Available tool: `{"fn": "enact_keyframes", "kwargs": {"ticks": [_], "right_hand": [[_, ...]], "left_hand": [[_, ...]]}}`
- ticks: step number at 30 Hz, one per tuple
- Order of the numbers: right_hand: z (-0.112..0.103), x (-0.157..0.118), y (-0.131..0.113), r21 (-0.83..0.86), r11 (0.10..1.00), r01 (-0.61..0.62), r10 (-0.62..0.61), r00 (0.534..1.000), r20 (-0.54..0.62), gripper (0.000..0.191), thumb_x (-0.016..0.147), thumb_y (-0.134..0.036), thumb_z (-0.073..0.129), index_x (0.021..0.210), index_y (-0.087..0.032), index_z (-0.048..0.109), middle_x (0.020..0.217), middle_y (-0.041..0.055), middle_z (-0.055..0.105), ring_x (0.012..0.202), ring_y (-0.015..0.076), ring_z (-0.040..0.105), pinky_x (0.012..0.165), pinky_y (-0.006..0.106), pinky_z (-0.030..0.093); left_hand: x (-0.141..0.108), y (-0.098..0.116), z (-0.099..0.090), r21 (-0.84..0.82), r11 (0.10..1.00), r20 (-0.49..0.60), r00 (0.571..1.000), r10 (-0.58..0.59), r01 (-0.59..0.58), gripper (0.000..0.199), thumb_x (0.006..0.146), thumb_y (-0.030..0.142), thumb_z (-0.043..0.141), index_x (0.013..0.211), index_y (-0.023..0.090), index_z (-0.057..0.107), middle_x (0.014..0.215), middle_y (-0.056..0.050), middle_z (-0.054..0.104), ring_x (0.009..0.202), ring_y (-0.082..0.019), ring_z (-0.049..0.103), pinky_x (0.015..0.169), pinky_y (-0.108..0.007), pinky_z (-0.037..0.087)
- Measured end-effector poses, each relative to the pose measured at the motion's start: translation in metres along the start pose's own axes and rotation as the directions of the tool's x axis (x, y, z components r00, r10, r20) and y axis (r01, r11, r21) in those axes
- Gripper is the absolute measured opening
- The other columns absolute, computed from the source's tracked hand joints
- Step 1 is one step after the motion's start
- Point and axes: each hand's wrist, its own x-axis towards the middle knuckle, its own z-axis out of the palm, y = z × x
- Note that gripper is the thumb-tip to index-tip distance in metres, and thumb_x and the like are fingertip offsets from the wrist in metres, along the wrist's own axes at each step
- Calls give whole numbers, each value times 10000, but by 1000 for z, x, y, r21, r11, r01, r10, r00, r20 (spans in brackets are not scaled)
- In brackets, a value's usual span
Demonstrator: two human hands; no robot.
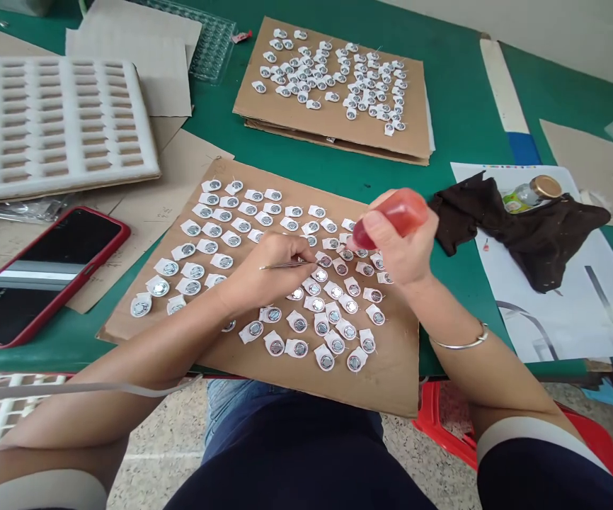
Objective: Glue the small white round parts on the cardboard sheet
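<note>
My left hand [264,273] is closed around slim metal tweezers [279,266], whose tip reaches in among small round silver pieces on white backings [321,323]. A translucent red squeeze bottle [406,210] is gripped in my right hand [410,251], tilted with its lower end toward the same pieces. Several rows of these pieces lie on a brown cardboard sheet [391,375] in front of me. My two hands hide some of them. Whether the bottle's tip touches a piece, I cannot tell.
Farther back, another cardboard stack [333,131] carries many similar pieces. A red-cased phone [41,273] and a white slotted foam tray [144,152] are at left. At right, a dark cloth [534,244] and a gold-lidded jar [545,187] rest on printed paper [577,319].
</note>
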Motion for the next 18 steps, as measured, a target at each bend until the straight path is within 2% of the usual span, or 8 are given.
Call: {"fn": "enact_keyframes", "kwargs": {"ticks": [3, 6, 9, 12, 14, 18], "right_hand": [[-10, 5, -5, 118, 992, -54, 50, 998, 37, 290, 770, -495, 571, 934, -263, 513, 661, -28, 573, 570, 147, 618, 515, 320, 512], [-17, -4, -6, 158, 985, -65, 53, 995, 79, 302, 741, -450, 621, 955, -259, 524, 747, -17, 601, 598, 143, 632, 514, 307, 519], [-19, -23, -1, 109, 993, -53, 46, 997, 59, 248, 737, -403, 631, 896, -228, 559, 814, 6, 612, 692, 154, 644, 555, 307, 530], [-18, -39, 3, 37, 999, 0, 1, 1000, -28, 240, 701, -352, 667, 877, -213, 582, 835, 18, 618, 757, 168, 633, 614, 333, 532], [-16, -44, 4, 9, 999, 48, -47, 997, -58, 233, 674, -311, 688, 859, -204, 596, 822, 20, 623, 749, 168, 622, 635, 345, 525], [-13, -47, 1, -26, 995, 99, -100, 994, -50, 225, 662, -278, 689, 847, -190, 597, 786, 22, 627, 718, 158, 611, 637, 336, 506]], "left_hand": [[3, -2, -1, -40, 997, 15, 998, -59, 60, 105, 732, 186, 573, 714, 148, 670, 675, -5, 660, 563, -89, 579, 491, -187, 426], [5, -2, -3, -82, 989, 56, 991, -122, 127, 97, 713, 182, 578, 717, 152, 670, 683, -8, 664, 555, -92, 578, 465, -183, 411], [6, -1, -4, -119, 985, 83, 990, -118, 127, 95, 701, 171, 575, 707, 147, 667, 645, -2, 654, 535, -89, 566, 457, -179, 398], [6, 0, -4, -117, 988, 62, 994, -95, 102, 85, 686, 162, 579, 686, 148, 663, 629, 6, 650, 520, -85, 557, 448, -176, 386], [5, 1, -4, -104, 989, 58, 993, -103, 108, 89, 686, 162, 577, 691, 152, 666, 641, 8, 654, 526, -86, 561, 449, -176, 385], [5, 4, -4, -74, 990, 54, 992, -117, 121, 99, 692, 156, 574, 706, 152, 672, 630, 10, 653, 542, -89, 575, 476, -181, 401]]}}
